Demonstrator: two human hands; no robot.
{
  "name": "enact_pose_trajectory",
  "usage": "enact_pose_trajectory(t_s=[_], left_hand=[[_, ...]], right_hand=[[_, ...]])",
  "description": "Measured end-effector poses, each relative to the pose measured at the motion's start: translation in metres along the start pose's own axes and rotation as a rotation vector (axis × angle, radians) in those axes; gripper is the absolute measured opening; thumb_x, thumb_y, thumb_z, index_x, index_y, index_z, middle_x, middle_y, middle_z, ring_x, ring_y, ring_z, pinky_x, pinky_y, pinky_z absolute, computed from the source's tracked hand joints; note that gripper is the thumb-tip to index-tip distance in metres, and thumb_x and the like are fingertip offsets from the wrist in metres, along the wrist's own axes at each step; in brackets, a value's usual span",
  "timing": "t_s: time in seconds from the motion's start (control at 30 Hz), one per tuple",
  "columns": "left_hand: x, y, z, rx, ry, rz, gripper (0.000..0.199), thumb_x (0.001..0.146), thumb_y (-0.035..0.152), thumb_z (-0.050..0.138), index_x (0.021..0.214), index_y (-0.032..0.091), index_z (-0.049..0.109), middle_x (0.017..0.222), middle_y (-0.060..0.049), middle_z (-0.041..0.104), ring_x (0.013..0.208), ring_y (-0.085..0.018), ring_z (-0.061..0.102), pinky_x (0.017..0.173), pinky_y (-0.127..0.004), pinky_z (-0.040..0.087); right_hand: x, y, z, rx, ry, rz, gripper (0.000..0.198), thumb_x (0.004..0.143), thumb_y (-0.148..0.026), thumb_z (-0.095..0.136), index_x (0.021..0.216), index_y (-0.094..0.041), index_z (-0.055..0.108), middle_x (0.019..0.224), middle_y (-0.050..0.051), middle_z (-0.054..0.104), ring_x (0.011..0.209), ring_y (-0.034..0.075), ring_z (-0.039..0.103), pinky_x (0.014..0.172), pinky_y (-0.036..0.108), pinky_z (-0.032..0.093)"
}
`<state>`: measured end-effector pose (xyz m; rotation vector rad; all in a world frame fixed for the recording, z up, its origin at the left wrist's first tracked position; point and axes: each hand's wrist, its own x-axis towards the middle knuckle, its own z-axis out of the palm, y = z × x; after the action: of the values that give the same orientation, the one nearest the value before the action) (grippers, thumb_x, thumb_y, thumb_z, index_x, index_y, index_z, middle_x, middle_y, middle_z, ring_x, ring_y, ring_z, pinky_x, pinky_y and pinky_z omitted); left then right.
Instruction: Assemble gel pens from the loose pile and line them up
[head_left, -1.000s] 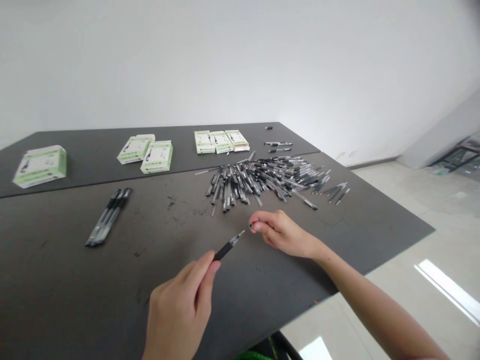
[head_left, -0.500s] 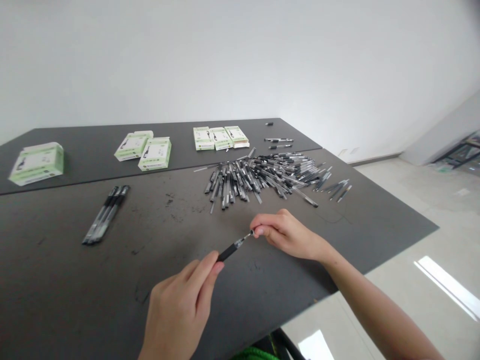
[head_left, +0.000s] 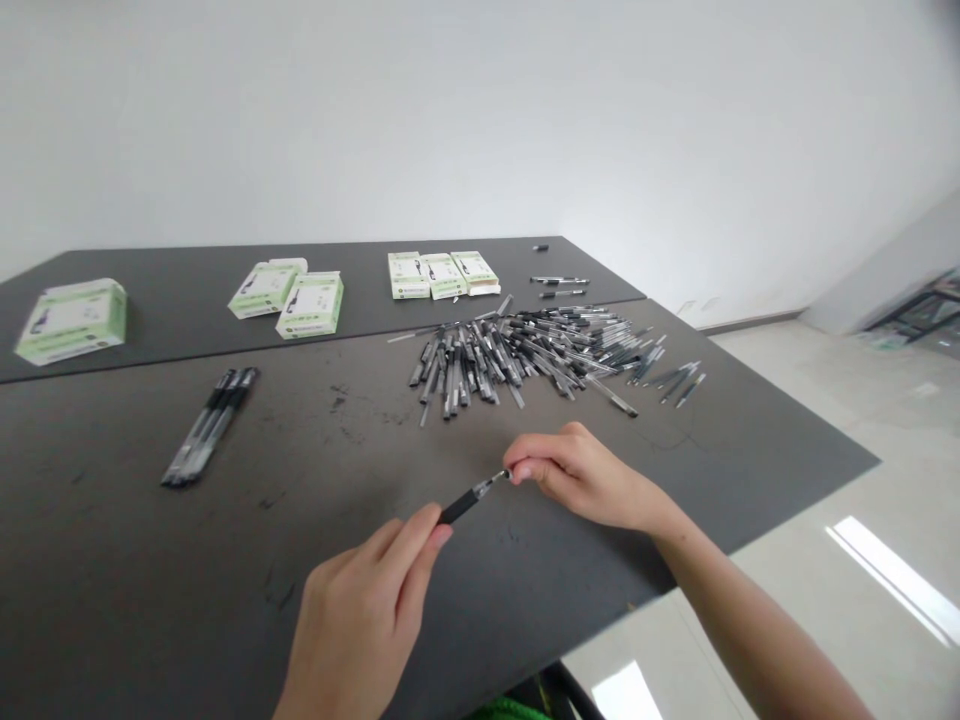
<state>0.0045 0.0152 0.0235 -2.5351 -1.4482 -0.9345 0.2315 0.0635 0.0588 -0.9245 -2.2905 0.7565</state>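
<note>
My left hand (head_left: 367,600) is closed round a gel pen (head_left: 460,506), fingers on its black grip, with the clear nose and thin tip pointing up and right. Its rear end is hidden in the palm. My right hand (head_left: 574,474) pinches a small piece with a round dark open end, which looks like a pen cap (head_left: 508,474); the fingers cover most of it. The pen's tip lies right at that open end; whether it has entered cannot be made out. Both hands are above the dark table (head_left: 360,440).
Beyond my hands lies a large heap of pen parts (head_left: 517,350), with loose refills (head_left: 679,382) at its right. Several capped pens (head_left: 210,428) lie together at the left. Green-white boxes (head_left: 311,305) stand farther back, and a few pens (head_left: 559,293) lie at the far right.
Both hands have shifted very slightly right and down in view, with the pen and cap still end to end. The things on the table stay put.
</note>
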Motion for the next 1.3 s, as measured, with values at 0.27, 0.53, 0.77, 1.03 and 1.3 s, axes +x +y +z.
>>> enact_pose_trajectory(t_s=[0.27, 0.53, 0.77, 1.03, 1.3], left_hand=[[-0.001, -0.001, 0.0, 0.001, -0.039, 0.028, 0.029, 0.092, 0.032, 0.037, 0.092, 0.019, 0.063, 0.071, -0.001, 0.071, 0.053, -0.013, 0.066, 0.049, -0.021, 0.048], [0.002, -0.001, 0.0, -0.029, -0.092, 0.003, 0.028, 0.092, 0.033, 0.039, 0.091, 0.02, 0.064, 0.072, 0.0, 0.071, 0.054, -0.013, 0.066, 0.05, -0.021, 0.05], [0.001, 0.0, -0.001, -0.092, -0.113, -0.007, 0.029, 0.092, 0.032, 0.037, 0.091, 0.02, 0.064, 0.069, 0.0, 0.07, 0.051, -0.013, 0.065, 0.051, -0.022, 0.051], [0.0, -0.002, 0.002, -0.086, -0.072, 0.043, 0.025, 0.092, 0.031, 0.039, 0.094, 0.02, 0.061, 0.066, 0.001, 0.067, 0.048, -0.012, 0.062, 0.05, -0.022, 0.048], [-0.001, -0.002, 0.001, -0.038, -0.053, 0.081, 0.021, 0.092, 0.031, 0.04, 0.095, 0.021, 0.059, 0.062, 0.003, 0.063, 0.047, -0.012, 0.061, 0.047, -0.024, 0.044]], right_hand=[[-0.002, -0.001, 0.0, -0.09, -0.041, 0.015, 0.022, 0.093, -0.025, 0.04, 0.088, -0.016, 0.06, 0.071, 0.0, 0.062, 0.055, 0.007, 0.05, 0.057, 0.017, 0.034], [-0.009, -0.015, -0.001, -0.325, -0.061, 0.013, 0.024, 0.094, -0.027, 0.038, 0.092, -0.017, 0.06, 0.064, 0.001, 0.062, 0.054, 0.01, 0.053, 0.056, 0.022, 0.033], [-0.007, -0.024, 0.005, -0.452, -0.14, 0.025, 0.023, 0.094, -0.026, 0.037, 0.09, -0.017, 0.058, 0.06, 0.0, 0.057, 0.052, 0.011, 0.051, 0.053, 0.024, 0.029], [-0.001, -0.017, 0.006, -0.097, -0.12, 0.125, 0.022, 0.094, -0.027, 0.04, 0.083, -0.017, 0.057, 0.064, -0.003, 0.054, 0.054, 0.006, 0.046, 0.056, 0.018, 0.032], [0.001, -0.014, 0.011, 0.092, -0.08, 0.253, 0.042, 0.095, -0.04, 0.033, 0.061, -0.017, 0.042, 0.051, -0.006, 0.035, 0.049, 0.006, 0.034, 0.051, 0.018, 0.028]])
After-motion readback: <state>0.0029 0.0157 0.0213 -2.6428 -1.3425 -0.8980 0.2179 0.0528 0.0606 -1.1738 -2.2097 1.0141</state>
